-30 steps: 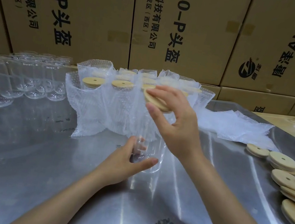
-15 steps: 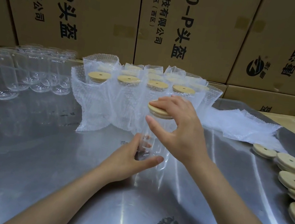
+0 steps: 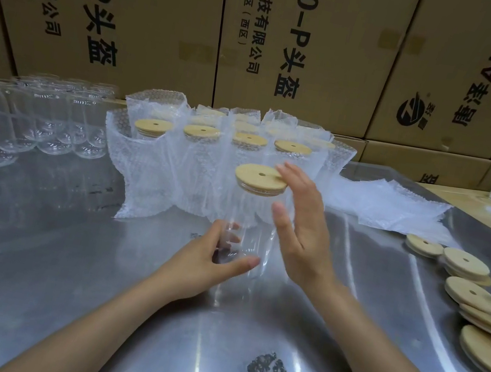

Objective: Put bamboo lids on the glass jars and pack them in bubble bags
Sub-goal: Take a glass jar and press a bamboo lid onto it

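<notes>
The lid [image 3: 261, 178] sits on the jar [image 3: 247, 235], left hand [image 3: 208, 261] gripping it, right hand [image 3: 301, 232] open; a bag comes next.

A clear glass jar [image 3: 248, 235] stands upright on the shiny metal counter [image 3: 59, 267], with a round bamboo lid [image 3: 261, 178] sitting flat on its mouth. The left hand [image 3: 207, 264] wraps around the jar's lower part, thumb in front and fingers visible through the glass. The right hand [image 3: 302, 228] is spread flat just beside the jar, its fingertips touching the lid's right edge. Behind stand lidded jars in bubble bags [image 3: 209, 159], in rows. To the left is a cluster of empty glass jars [image 3: 29, 118]. Flat bubble bags [image 3: 388, 204] lie to the right, and loose bamboo lids [image 3: 473, 298] overlap along the counter's right side. Printed cardboard boxes [image 3: 296, 37] form the backdrop.
</notes>
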`<state>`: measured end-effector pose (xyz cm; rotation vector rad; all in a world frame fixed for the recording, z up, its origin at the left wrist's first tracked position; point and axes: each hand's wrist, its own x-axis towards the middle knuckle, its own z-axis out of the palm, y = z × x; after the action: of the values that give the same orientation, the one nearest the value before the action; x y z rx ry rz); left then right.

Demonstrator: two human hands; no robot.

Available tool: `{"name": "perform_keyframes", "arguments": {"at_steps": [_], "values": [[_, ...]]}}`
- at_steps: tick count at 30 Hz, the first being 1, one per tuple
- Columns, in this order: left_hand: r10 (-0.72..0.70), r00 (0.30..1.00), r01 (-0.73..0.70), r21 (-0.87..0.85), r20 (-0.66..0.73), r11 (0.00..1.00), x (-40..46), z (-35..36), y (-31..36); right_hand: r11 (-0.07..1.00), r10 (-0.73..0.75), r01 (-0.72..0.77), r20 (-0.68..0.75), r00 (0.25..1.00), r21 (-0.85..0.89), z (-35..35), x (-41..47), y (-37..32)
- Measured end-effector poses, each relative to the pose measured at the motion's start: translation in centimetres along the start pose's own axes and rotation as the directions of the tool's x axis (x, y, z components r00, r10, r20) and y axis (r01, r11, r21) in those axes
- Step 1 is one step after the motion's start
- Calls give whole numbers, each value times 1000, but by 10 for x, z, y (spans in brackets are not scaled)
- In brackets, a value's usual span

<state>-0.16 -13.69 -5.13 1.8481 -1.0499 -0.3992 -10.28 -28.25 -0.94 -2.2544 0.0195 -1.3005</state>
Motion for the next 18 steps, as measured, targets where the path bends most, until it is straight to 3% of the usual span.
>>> {"name": "perform_keyframes", "arguments": {"at_steps": [3,6,9,13,18], "values": [[-9,1000,9,19,2,1000,1,0,0,953,273,-292,-192,943,-81,-9,-1,40],[-1,1000,1,32,2,999,2,0,-1,789,442,-455,-133,887,-412,-27,1,90],[-6,1000,5,23,4,1000,1,-1,0,546,660,-540,-69,748,-641,-42,1,126],[1,1000,-1,6,3,1000,1,-1,2,394,706,-491,-86,703,-777,-49,11,149],[14,1000,-14,0,10,1000,1,-1,1,323,709,-514,-156,687,-795,-52,20,167]]}}
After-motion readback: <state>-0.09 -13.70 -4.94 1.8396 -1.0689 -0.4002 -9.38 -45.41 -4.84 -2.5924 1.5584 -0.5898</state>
